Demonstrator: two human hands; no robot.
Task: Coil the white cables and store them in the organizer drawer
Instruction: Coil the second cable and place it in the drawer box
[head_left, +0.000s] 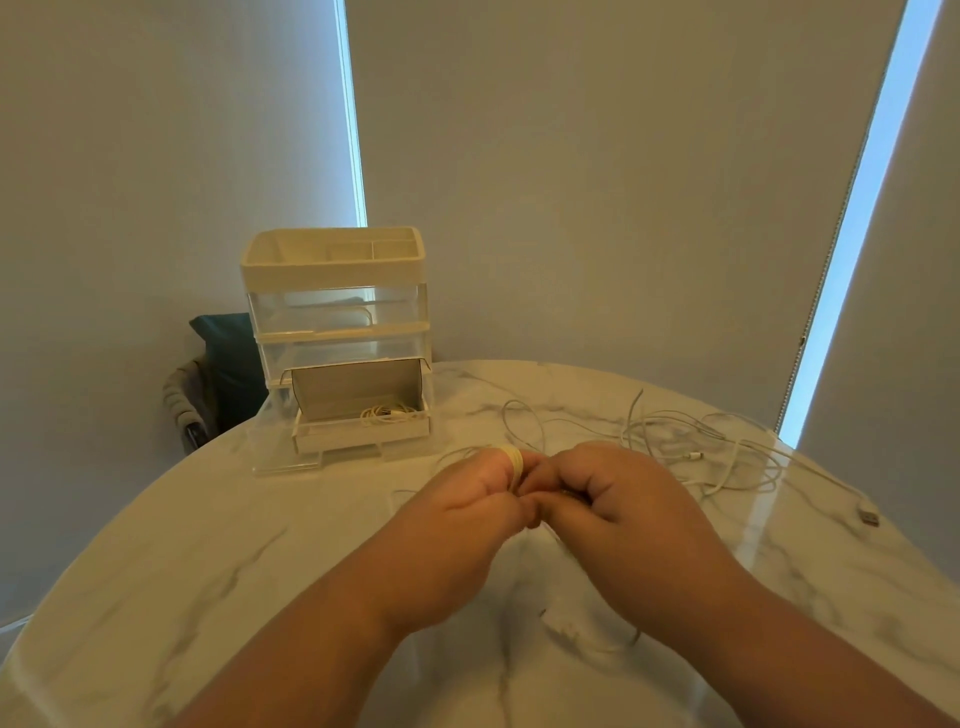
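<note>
Left grip (467, 501) has the white cable (512, 460) looped round its fingers (493, 463), right grip (618, 499) curled tight beside it, pinching the strand I think. Open drawer (358, 434) sits ahead and left on the worktop (208, 571), nearer the left grip. More loose cables (701, 441) sprawl far right; one coil (389, 413) in the drawer.

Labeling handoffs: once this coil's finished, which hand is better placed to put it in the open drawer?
Left, probably. The coil is wound on fingers of the left hand, and the open drawer sits ahead on that side. The right hand is nearer the loose cables.
</note>
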